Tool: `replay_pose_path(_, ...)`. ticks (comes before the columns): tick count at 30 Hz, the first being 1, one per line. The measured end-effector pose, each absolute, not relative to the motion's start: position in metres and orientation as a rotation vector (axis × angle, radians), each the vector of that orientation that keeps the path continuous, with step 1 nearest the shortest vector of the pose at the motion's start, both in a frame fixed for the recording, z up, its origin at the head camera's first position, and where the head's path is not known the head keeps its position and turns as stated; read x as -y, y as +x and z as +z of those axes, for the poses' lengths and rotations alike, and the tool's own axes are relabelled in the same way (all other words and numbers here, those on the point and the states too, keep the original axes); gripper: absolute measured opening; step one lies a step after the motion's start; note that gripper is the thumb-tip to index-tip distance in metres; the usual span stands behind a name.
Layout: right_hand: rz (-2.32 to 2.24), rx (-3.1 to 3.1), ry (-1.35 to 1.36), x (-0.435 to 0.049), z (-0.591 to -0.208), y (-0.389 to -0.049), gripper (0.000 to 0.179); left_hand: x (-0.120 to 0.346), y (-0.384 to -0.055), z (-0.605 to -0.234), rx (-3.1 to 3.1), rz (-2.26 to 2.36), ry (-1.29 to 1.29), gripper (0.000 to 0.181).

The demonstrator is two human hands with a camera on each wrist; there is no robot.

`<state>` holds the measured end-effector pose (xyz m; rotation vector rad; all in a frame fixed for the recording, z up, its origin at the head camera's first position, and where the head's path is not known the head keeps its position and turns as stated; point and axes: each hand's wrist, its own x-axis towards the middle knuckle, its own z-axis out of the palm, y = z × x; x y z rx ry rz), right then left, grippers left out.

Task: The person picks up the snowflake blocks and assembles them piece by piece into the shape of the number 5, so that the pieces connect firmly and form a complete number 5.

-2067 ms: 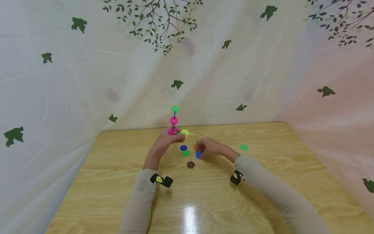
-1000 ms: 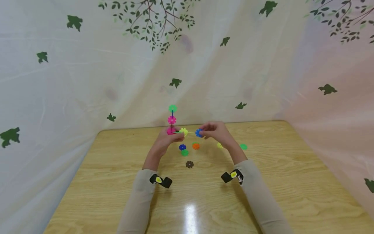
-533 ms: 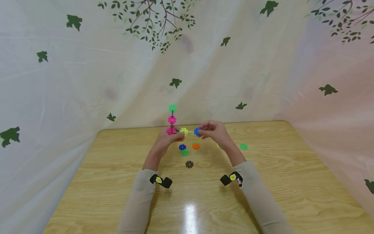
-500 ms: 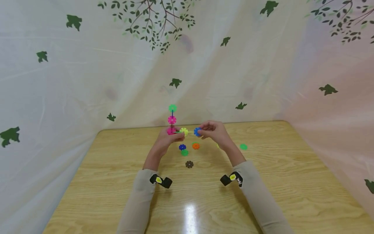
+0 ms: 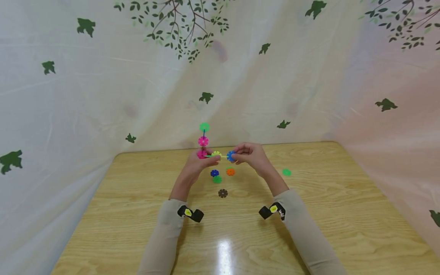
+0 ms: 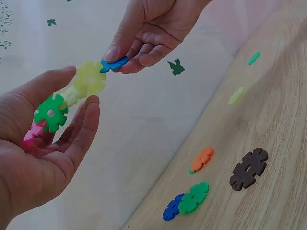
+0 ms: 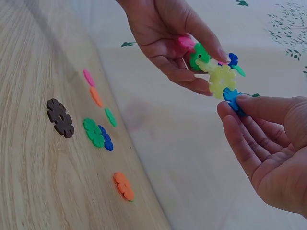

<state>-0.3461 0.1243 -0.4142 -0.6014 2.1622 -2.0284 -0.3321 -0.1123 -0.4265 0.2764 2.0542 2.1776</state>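
My left hand [image 5: 197, 165] holds a chain of notched plastic snowflake discs. Its upright arm has a green disc [image 5: 204, 126] on top and a pink disc [image 5: 203, 141] below. In the left wrist view, a green disc [image 6: 51, 113] sits between thumb and fingers, and beyond it a pale yellow disc [image 6: 90, 79] faces the camera at the fingertips. My right hand [image 5: 253, 157] pinches a blue disc [image 7: 232, 99] between thumb and forefinger. The blue disc's edge meets the outer rim of that yellow disc, the two standing crosswise. Part of the chain is hidden behind the left hand.
On the wooden table [image 5: 309, 229] below the hands lie a brown disc [image 5: 222, 193], an orange disc [image 5: 230, 172], and a dark blue disc [image 5: 214, 173] beside a green one. Another green disc [image 5: 287, 172] lies farther right. A patterned cloth [image 5: 154, 95] hangs behind the table.
My right hand has lifted the blue disc from low over the table up to the chain, then moved it slightly left against the yellow disc. My left hand has kept its grip, the chain tilting slightly.
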Motion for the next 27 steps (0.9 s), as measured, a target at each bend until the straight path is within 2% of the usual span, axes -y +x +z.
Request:
replay_pose_path(8, -2.117, -2.134, -0.579, -0.118, -0.415, -0.342, 0.024, 0.11, -0.33, -0.426, -2.079, 2.204, 0.184, 0.022)
replay_pose_path(27, -2.284, -2.127, -0.61, -0.113, -0.415, -0.339, 0.022, 0.104, -0.327, -0.422, -2.038, 2.287, 0.189, 0.021)
